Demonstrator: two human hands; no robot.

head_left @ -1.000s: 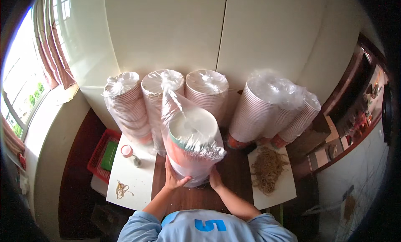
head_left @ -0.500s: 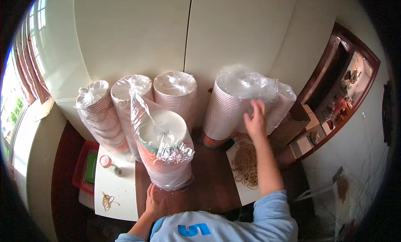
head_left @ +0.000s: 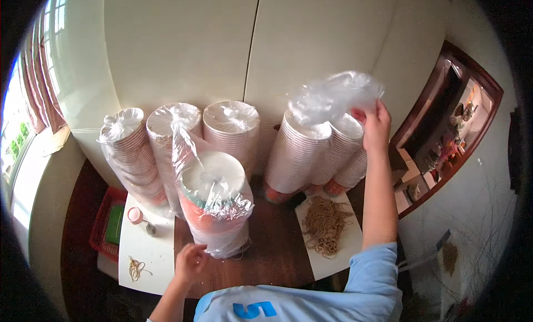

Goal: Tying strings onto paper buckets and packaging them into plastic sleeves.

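Observation:
A tall stack of paper cups in a clear plastic bag (head_left: pixel 216 211) stands on the dark wooden table (head_left: pixel 277 255) in front of me. My left hand (head_left: pixel 190 262) rests at the bag's lower left side, fingers on the plastic. My right hand (head_left: pixel 376 123) is raised at the right and grips the loose clear plastic (head_left: pixel 333 97) over the top of leaning cup stacks (head_left: pixel 316 155) against the wall.
Three more bagged cup stacks (head_left: pixel 177 138) line the wall at the back left. A white sheet with a heap of rubber bands (head_left: pixel 325 225) lies at the right. A white board (head_left: pixel 145 250) with a few bands and a small pink tub (head_left: pixel 135 215) sits left, beside a red basket (head_left: pixel 105 225).
My right hand left the front bagged stack, reached to the leaning stacks at the right, and now lifts their plastic. My left hand stayed low at the front stack.

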